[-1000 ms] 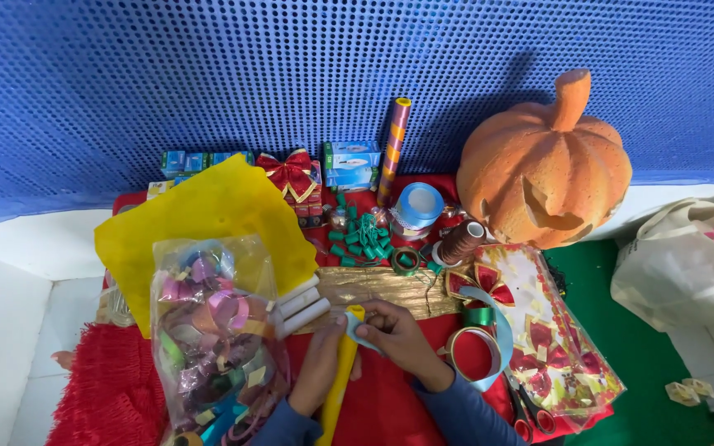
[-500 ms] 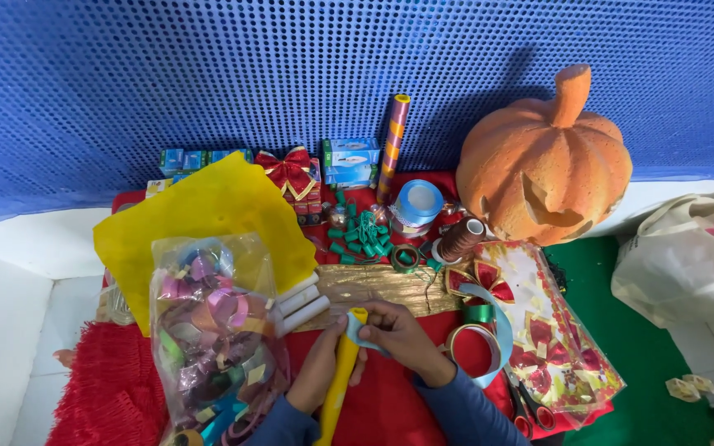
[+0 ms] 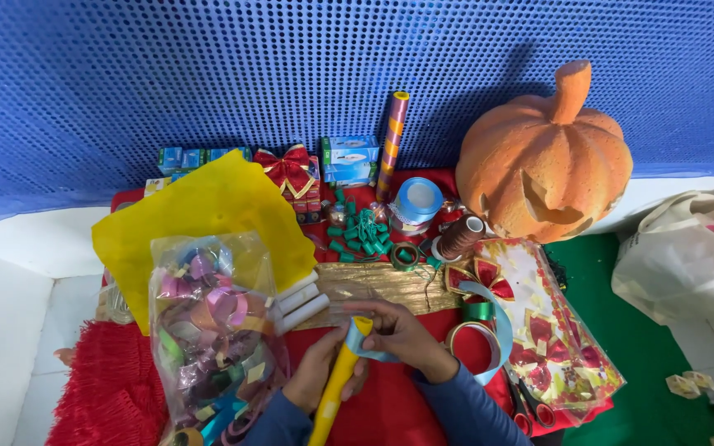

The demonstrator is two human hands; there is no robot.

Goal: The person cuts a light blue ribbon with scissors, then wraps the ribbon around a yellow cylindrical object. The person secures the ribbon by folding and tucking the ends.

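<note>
My left hand [image 3: 317, 376] grips a yellow stick [image 3: 336, 388] that runs from the bottom edge up to its tip near the middle. My right hand [image 3: 402, 334] pinches a light blue ribbon [image 3: 369, 345] against the stick's top end. The ribbon trails right in a loop [image 3: 502, 318] over a red cloth [image 3: 390, 396]. A strip of gold crinkled paper [image 3: 382, 282] lies just beyond my fingers.
A clear bag of coloured ribbon curls [image 3: 208, 322] and a yellow sheet [image 3: 200, 223] lie at left. An orange foam pumpkin [image 3: 547, 161] stands at back right. Ribbon rolls [image 3: 416, 200], a brown thread spool [image 3: 459, 235], green pieces [image 3: 361, 231], a bow packet [image 3: 551, 330], and a white bag [image 3: 687, 248] surround them.
My hands have stayed in nearly the same place; the right fingers have shifted slightly on the blue ribbon at the stick's tip.
</note>
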